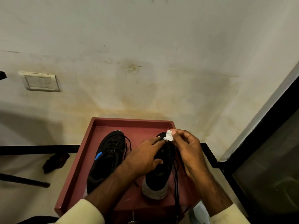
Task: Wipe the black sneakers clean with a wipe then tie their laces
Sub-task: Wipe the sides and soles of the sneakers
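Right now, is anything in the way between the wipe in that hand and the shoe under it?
Nothing visible blocks the toe: the right hand pinches the wipe just over the toe end of the right sneaker. The left hand, though, lies across that sneaker's laced middle, covering that part.

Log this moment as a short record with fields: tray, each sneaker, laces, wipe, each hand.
tray: red, raised rim, holds both sneakers
sneaker with blue patch: on the tray's left side, untouched, lace loose
other sneaker: on the right side, toe toward the wall
laces: untied, black, one strand running down past the tray's near edge
wipe: white, crumpled, above the other sneaker's toe
left hand: rests on the other sneaker, fingers spread
right hand: pinches the wipe in its fingertips
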A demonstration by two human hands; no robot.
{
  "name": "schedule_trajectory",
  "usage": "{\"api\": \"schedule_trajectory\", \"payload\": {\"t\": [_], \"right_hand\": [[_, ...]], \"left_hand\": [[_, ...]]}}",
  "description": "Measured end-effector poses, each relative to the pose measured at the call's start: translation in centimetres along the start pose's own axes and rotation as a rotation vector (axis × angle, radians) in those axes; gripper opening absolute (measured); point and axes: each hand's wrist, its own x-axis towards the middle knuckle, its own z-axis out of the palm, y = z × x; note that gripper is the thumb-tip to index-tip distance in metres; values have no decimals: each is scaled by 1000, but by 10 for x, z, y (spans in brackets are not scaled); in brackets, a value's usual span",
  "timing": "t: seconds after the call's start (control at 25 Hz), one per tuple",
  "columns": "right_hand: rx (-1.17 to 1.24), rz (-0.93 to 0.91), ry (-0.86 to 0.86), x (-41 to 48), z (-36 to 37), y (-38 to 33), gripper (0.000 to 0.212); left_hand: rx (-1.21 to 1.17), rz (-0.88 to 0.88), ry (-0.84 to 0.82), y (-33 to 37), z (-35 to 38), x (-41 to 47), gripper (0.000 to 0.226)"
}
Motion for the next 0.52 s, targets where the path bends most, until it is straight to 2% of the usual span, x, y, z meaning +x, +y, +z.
{"api": "schedule_trajectory", "payload": {"t": [0.12, 0.2, 0.28, 0.36, 0.52], "right_hand": [[-8, -16, 7, 0, -5, 3, 15], [-5, -21, 7, 0, -6, 5, 20], [-10, -30, 14, -1, -6, 5, 25], [-26, -67, 23, -2, -5, 0, 26], [-33, -256, -15, -14, 3, -9, 27]], "left_hand": [[30, -23, -143, -3, 22, 26, 86], [58, -35, -163, -4, 29, 36, 67], [110, -9, -81, -6, 27, 40, 50], [103, -17, 7, -9, 17, 42, 46], [-93, -148, 212, -23, -22, 40, 44]]}}
